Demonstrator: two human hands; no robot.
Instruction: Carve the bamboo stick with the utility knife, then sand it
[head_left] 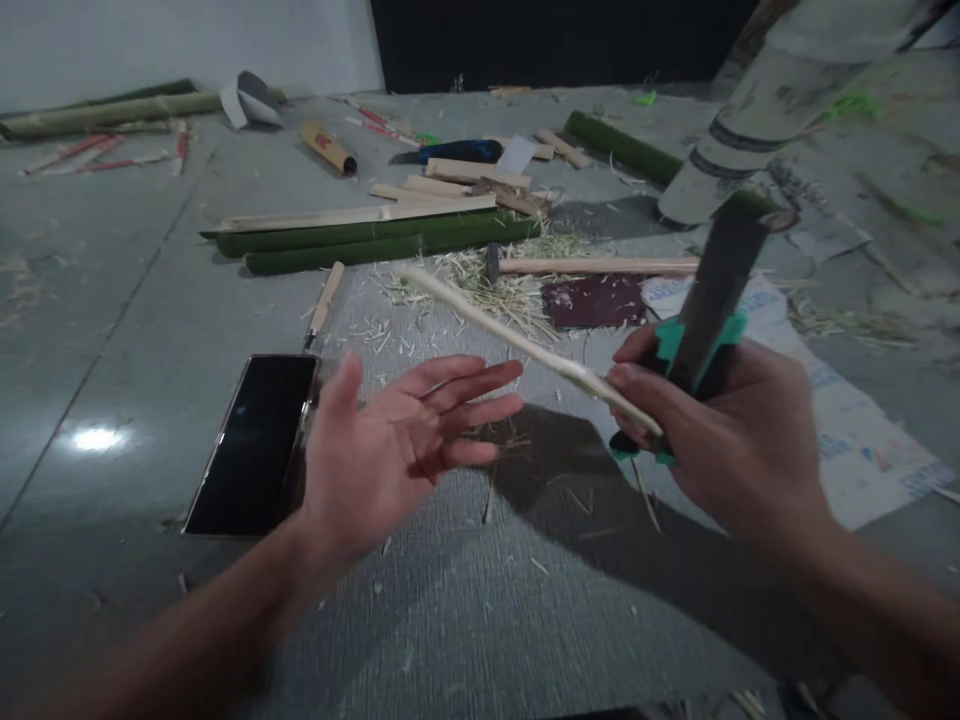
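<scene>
Bare hands [382, 450] and forearms [225, 605]

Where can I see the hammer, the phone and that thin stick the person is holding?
Hammer [596, 266]: head view, on its wooden handle.
Phone [255, 440]: head view, on its dark screen.
Thin stick [525, 345]: head view, about midway along its length.

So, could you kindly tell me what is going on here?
A person's right hand grips both a thin pale stick and a teal-handled blade, the blade pointing up. The left hand is open and empty, palm up, near a dark-screened phone. Beyond the hands lie a hammer, loose shavings and green bamboo lengths.
</scene>
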